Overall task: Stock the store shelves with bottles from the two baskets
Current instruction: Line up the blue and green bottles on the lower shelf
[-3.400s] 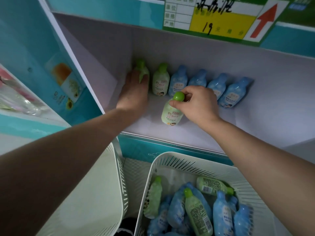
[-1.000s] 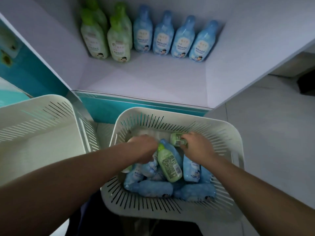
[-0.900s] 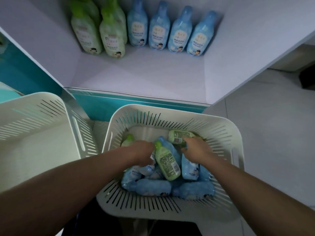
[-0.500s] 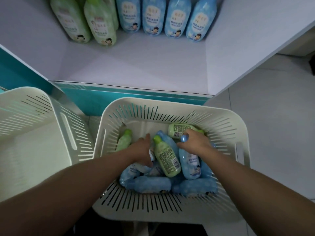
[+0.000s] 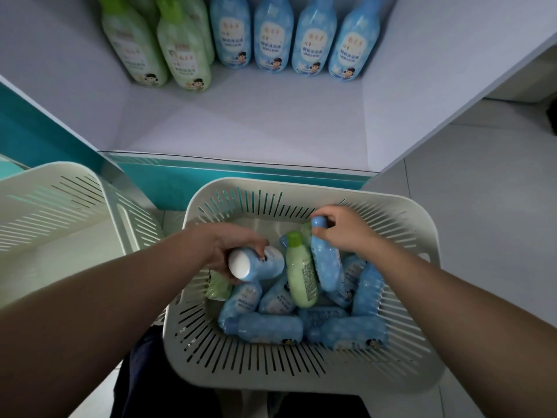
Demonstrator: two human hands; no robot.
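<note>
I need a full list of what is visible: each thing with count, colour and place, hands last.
shelf: one, pale white, behind the baskets
green bottles on shelf: at least three, light green, upright at back left, some hidden
blue bottles on shelf: four, light blue, upright in a row right of the green
right basket: one, cream, before the shelf
left basket: one, cream, at the left
blue bottles in basket: many, count unclear, light blue, piled in the right basket
green bottles in basket: at least two, light green, among the blue ones
floor: grey, at the right
left hand: one, holds a tilted blue bottle, white base toward camera
right hand: one, grips a second blue bottle near its cap
</note>
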